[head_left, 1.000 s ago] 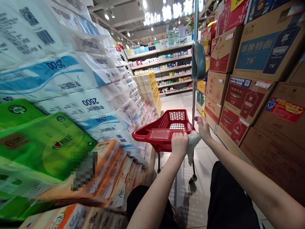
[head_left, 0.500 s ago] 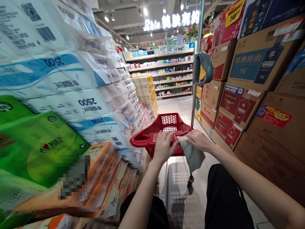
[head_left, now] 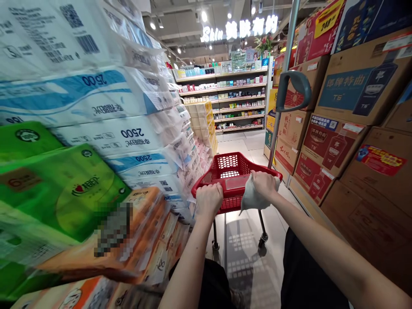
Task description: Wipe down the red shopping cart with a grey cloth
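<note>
Left hand [head_left: 209, 201]: fingers [head_left: 210, 193] curled shut over the handle bar [head_left: 233, 182] of a red plastic shopping cart [head_left: 227, 161]. Right hand [head_left: 264, 185]: fingers [head_left: 260, 177] closed on a crumpled grey cloth [head_left: 252, 199], pressing it against the same bar, its loose end hanging below. Left of the cart: plastic-wrapped toilet-paper packs [head_left: 106, 137] and green tissue packs [head_left: 61, 197]. Right of the cart: a metal pole [head_left: 285, 103] and stacked cardboard liquor cartons [head_left: 331, 146]. Beyond the cart: store shelves [head_left: 222, 98] of boxed goods.
</note>
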Demonstrator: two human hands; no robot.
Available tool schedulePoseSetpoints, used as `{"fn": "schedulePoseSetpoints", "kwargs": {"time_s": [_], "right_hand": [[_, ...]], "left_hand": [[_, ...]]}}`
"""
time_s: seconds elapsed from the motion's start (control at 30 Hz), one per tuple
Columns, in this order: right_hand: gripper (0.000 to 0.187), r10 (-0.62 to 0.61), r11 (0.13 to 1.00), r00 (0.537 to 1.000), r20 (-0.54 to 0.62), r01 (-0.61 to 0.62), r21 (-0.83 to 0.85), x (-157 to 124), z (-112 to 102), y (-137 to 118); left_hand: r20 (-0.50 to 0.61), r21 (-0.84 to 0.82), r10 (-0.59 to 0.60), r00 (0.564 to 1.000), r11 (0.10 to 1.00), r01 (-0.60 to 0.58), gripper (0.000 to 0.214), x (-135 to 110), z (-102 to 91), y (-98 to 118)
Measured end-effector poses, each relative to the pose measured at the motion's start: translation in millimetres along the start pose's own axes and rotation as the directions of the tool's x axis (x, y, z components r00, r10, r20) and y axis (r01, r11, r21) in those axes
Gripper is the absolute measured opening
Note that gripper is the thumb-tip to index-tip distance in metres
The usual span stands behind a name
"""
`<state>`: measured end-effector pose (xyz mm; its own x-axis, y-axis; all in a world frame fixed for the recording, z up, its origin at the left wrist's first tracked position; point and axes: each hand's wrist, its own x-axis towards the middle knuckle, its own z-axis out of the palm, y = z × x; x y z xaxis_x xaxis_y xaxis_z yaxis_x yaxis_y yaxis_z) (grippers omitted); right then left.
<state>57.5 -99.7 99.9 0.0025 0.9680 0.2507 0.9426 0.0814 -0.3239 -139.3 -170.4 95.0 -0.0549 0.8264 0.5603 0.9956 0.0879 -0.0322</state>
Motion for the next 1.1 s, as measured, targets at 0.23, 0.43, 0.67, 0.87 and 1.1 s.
{"fn": "schedulePoseSetpoints", "kwargs": {"time_s": [0.23,0.43,0.67,0.87,1.1], "right_hand": [[0.060,-0.083,0.993,0.957,0.277,0.056,0.105,29,-10,-23],[0.061,-0.485,0.875,0.871,0.079,0.482,0.047,6,-3,-14],[0.059,-0.619,0.785,0.782,-0.067,0.614,-0.081,-1,0,36],[0.062,-0.507,0.850,0.861,0.025,0.505,-0.149,23,-16,91],[0.048,-0.091,0.988,0.976,0.199,0.113,-0.102,55,-14,53]], "left_hand": [[0.071,-0.007,0.024,0.997,1.000,-0.023,0.057,6,-3.8,1],[0.117,0.061,0.005,0.993,0.998,-0.013,0.061,14,0.9,-7],[0.167,0.056,0.058,0.984,0.996,-0.069,0.063,16,1.3,-9],[0.256,0.068,0.100,0.962,0.990,-0.121,0.059,27,1.0,-13],[0.282,0.087,0.089,0.955,0.989,-0.117,0.059,31,4.1,3]]}}
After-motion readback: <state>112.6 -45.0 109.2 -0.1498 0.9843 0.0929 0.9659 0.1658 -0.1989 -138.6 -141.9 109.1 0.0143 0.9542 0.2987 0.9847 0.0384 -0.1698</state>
